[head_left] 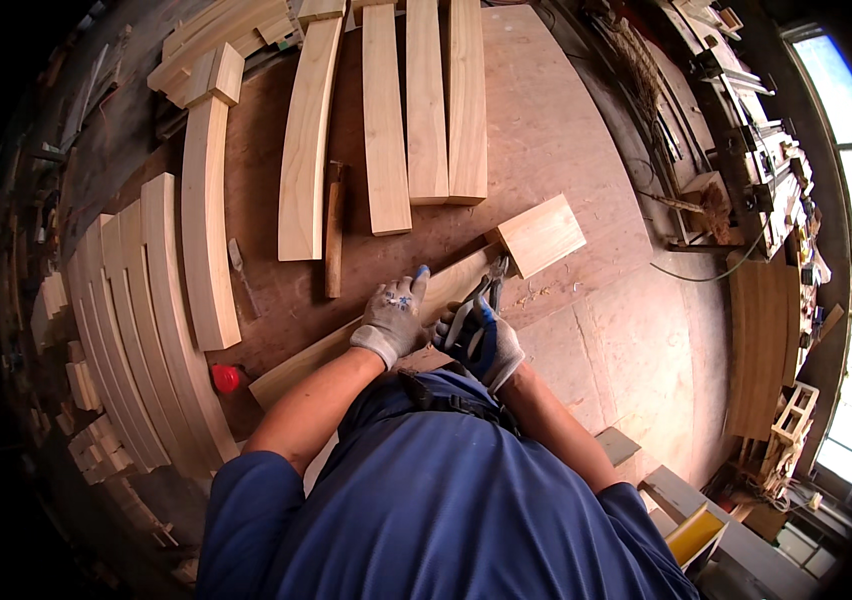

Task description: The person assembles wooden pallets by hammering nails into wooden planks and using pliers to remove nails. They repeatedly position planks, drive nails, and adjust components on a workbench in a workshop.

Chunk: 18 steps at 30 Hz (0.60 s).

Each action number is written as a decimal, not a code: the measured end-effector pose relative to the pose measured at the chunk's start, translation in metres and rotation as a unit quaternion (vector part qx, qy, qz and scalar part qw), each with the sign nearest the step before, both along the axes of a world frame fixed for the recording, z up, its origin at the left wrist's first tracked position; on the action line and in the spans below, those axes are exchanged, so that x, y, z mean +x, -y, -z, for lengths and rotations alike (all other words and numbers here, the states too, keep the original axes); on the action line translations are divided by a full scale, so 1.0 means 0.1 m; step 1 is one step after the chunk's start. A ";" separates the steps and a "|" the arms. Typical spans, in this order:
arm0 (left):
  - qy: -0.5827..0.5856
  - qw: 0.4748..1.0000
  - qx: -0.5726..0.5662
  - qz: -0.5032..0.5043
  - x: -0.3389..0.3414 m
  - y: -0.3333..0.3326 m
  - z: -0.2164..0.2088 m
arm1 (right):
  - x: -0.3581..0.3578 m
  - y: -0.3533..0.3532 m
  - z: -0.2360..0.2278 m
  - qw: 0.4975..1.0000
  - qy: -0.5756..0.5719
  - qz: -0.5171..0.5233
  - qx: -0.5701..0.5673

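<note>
A pale wooden beam [321, 357] lies slantwise on the brown work surface, with a broad wooden block [542, 236] at its far right end. My left hand [393, 312], in a grey-white work glove, rests over the middle of the beam, fingers curled across its far edge. My right hand [486, 343], gloved too, is closed round the blue-and-dark handles of pliers [494, 285]. Their metal jaws are at the beam, right beside the block. What the jaws hold, if anything, is too small to make out.
A hammer-like tool with a wooden handle [334, 240] and a narrow flat tool [242, 276] lie ahead. Several long beams [386, 140] extend toward the far edge; more stand side by side at left [174, 300]. A red round object [226, 377] sits near them. Wood shavings [546, 291] are scattered near the block.
</note>
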State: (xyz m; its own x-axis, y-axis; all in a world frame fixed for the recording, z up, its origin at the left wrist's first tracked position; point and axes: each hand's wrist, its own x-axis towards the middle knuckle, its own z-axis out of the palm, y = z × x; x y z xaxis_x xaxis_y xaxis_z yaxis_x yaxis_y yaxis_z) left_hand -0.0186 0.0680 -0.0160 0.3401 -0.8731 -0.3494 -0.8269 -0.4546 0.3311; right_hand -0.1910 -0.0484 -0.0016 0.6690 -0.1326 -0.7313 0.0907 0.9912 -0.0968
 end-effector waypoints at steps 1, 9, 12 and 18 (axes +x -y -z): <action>-0.010 1.000 0.006 -0.002 0.00 0.01 -0.03 | 0.03 -0.01 0.02 0.999 0.016 0.013 0.025; -0.026 0.999 -0.012 -0.014 -0.01 0.01 -0.03 | -0.01 0.09 -0.36 1.000 -0.004 -0.016 0.015; -0.009 1.000 -0.012 -0.014 -0.02 0.00 -0.03 | -0.17 0.23 -0.35 0.997 -0.034 -0.061 0.031; -0.014 1.000 0.001 -0.023 -0.03 0.03 -0.10 | -0.60 0.84 -0.41 0.970 -0.039 -0.241 0.005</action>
